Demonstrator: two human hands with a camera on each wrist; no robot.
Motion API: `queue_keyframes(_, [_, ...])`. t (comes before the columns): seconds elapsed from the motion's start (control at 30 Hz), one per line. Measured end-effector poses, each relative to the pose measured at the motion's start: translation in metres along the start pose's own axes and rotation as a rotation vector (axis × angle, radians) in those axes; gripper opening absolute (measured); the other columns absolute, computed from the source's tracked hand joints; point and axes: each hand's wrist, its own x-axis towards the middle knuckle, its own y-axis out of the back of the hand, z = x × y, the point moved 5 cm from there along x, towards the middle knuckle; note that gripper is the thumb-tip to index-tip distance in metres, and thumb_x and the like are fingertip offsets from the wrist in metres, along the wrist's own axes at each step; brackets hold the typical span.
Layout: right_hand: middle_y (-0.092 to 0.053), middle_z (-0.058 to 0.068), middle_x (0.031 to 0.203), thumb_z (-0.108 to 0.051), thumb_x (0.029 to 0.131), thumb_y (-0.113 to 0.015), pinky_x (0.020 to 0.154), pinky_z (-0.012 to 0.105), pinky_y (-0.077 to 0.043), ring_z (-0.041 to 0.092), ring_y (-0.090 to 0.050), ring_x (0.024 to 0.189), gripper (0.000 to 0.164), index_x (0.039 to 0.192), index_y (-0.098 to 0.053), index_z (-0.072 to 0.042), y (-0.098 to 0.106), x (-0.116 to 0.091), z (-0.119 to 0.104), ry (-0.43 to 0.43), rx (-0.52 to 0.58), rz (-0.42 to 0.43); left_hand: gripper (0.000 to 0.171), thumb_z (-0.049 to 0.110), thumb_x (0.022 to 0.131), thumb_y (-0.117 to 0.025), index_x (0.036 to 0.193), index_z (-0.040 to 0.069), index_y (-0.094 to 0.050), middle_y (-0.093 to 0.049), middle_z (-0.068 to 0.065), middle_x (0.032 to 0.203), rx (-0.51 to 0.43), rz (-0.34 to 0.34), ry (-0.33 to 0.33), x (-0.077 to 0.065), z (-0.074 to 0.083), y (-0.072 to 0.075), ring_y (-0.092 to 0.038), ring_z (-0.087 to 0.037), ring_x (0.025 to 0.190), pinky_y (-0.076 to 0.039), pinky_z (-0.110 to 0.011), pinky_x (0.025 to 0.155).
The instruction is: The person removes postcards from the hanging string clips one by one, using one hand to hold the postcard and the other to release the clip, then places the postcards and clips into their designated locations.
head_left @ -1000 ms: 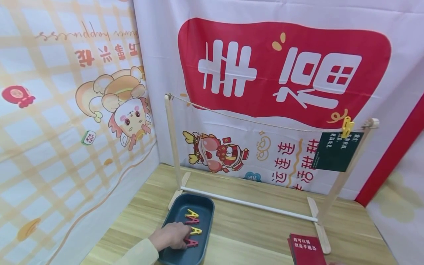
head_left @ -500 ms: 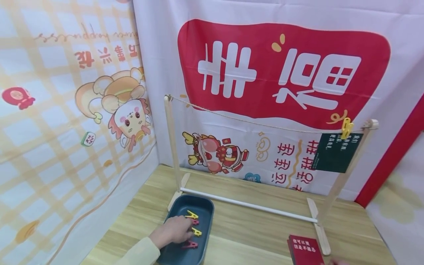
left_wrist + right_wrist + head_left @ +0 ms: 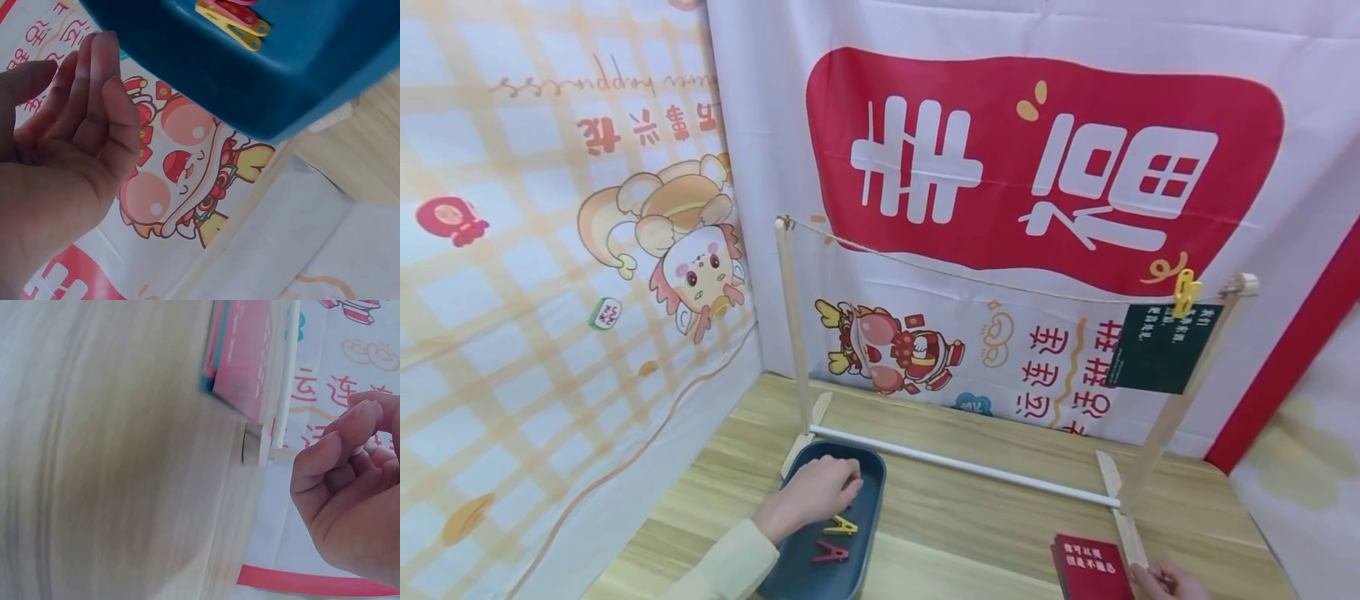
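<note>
My left hand [image 3: 820, 493] is over the far half of the dark blue tray [image 3: 874, 533] in the head view, hiding part of what lies there. A yellow clothespin [image 3: 841, 526] and a pink clothespin [image 3: 832, 552] lie nearer in the tray. Bent fingers and a thumb standing apart show on the left hand [image 3: 75, 125] in the left wrist view, with nothing seen between them. My right hand [image 3: 1168, 581] is beside a stack of red cards [image 3: 1093, 567]. Its fingers are loosely curled in the right wrist view, apart from the cards [image 3: 244, 362].
Behind the tray stands a wooden frame [image 3: 795, 325] with a string [image 3: 970, 275] across its top and a white bar [image 3: 962, 463] low down. A yellow clothespin [image 3: 1187, 292] holds a dark green card [image 3: 1165, 354] at the string's right end. Printed cloths hang behind and at the left.
My left hand has moved toward the far end of the tray, uncovering the nearer clothespins. My right hand has come further into view beside the red cards.
</note>
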Motion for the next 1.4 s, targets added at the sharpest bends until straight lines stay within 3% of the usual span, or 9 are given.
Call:
queue_keyframes(0.27, [-0.052, -0.002, 0.061, -0.039, 0.096, -0.056, 0.051, 0.025, -0.037, 0.011, -0.047, 0.054, 0.039, 0.093, -0.062, 0.0, 0.011, -0.01, -0.018, -0.091, 0.143, -0.044, 0.015, 0.025, 0.1, -0.055, 0.092, 0.018, -0.066, -0.052, 0.014, 0.058, -0.095, 0.038, -0.013, 0.01, 0.017, 0.008, -0.048, -0.001, 0.045, -0.039, -0.021, 0.043])
queue_keyframes(0.37, [-0.053, 0.0, 0.059, -0.043, 0.095, -0.056, 0.05, 0.027, -0.039, 0.014, -0.049, 0.053, 0.045, 0.098, -0.061, 0.001, 0.016, -0.015, -0.025, -0.095, 0.176, -0.013, 0.015, 0.024, 0.099, -0.056, 0.091, 0.017, -0.067, -0.05, 0.014, 0.059, -0.101, 0.053, -0.059, 0.014, 0.033, 0.016, -0.044, 0.0, 0.046, -0.036, -0.02, 0.044])
queue_keyframes(0.5, [-0.053, 0.0, 0.056, -0.045, 0.097, -0.056, 0.049, 0.028, -0.041, 0.015, -0.05, 0.049, 0.046, 0.093, -0.058, 0.001, 0.02, -0.017, -0.036, -0.064, 0.216, 0.012, 0.018, 0.023, 0.099, -0.056, 0.083, 0.018, -0.064, -0.045, 0.013, 0.059, -0.086, 0.08, -0.13, 0.019, 0.058, 0.03, -0.038, 0.0, 0.048, -0.031, -0.018, 0.046])
queue_keyframes(0.77, [-0.051, -0.001, 0.056, -0.036, 0.102, -0.052, 0.046, 0.029, -0.045, 0.015, -0.05, 0.046, 0.036, 0.093, -0.058, -0.002, 0.037, -0.016, -0.054, 0.089, 0.25, 0.082, 0.016, 0.027, 0.099, -0.056, 0.093, 0.019, -0.068, -0.053, 0.013, 0.064, -0.129, 0.084, -0.113, 0.03, 0.081, 0.044, -0.045, -0.001, 0.055, -0.038, -0.018, 0.052])
queue_keyframes(0.9, [-0.052, -0.002, 0.055, -0.027, 0.102, -0.053, 0.044, 0.029, -0.045, 0.014, -0.05, 0.044, 0.028, 0.091, -0.058, -0.002, 0.049, -0.016, -0.067, 0.223, 0.259, 0.154, 0.016, 0.029, 0.1, -0.057, 0.095, 0.019, -0.068, -0.057, 0.012, 0.069, -0.15, 0.085, -0.107, 0.034, 0.089, 0.049, -0.049, -0.002, 0.059, -0.043, -0.018, 0.055])
queue_keyframes(0.97, [-0.052, -0.003, 0.056, -0.026, 0.102, -0.053, 0.043, 0.029, -0.045, 0.014, -0.051, 0.044, 0.025, 0.092, -0.057, -0.003, 0.056, -0.015, -0.075, 0.266, 0.257, 0.179, 0.016, 0.029, 0.1, -0.056, 0.094, 0.019, -0.067, -0.057, 0.012, 0.07, -0.145, 0.101, -0.131, 0.038, 0.095, 0.056, -0.049, -0.002, 0.059, -0.043, -0.018, 0.055])
queue_keyframes(1.1, [-0.054, -0.004, 0.058, -0.024, 0.101, -0.054, 0.043, 0.028, -0.045, 0.012, -0.051, 0.044, 0.012, 0.094, -0.059, -0.017, 0.07, -0.01, -0.091, 0.318, 0.284, 0.191, 0.016, 0.027, 0.1, -0.055, 0.092, 0.018, -0.066, -0.057, 0.011, 0.069, -0.118, 0.154, -0.207, 0.049, 0.11, 0.073, -0.049, -0.002, 0.059, -0.043, -0.017, 0.056])
queue_keyframes(1.2, [-0.054, -0.006, 0.058, -0.021, 0.101, -0.055, 0.041, 0.027, -0.044, 0.011, -0.05, 0.044, 0.013, 0.091, -0.058, -0.029, 0.083, -0.007, -0.103, 0.359, 0.299, 0.208, 0.015, 0.025, 0.1, -0.055, 0.096, 0.017, -0.067, -0.058, 0.011, 0.071, -0.108, 0.177, -0.266, 0.057, 0.126, 0.083, -0.05, -0.002, 0.06, -0.044, -0.016, 0.058])
queue_keyframes(1.4, [-0.055, -0.004, 0.058, -0.023, 0.101, -0.055, 0.042, 0.026, -0.044, 0.015, -0.051, 0.043, 0.006, 0.096, -0.059, -0.021, 0.113, -0.006, -0.129, 0.437, 0.249, 0.281, 0.015, 0.028, 0.1, -0.056, 0.096, 0.019, -0.067, -0.06, 0.011, 0.073, -0.075, 0.193, -0.358, 0.067, 0.161, 0.104, -0.05, 0.0, 0.062, -0.043, -0.014, 0.06])
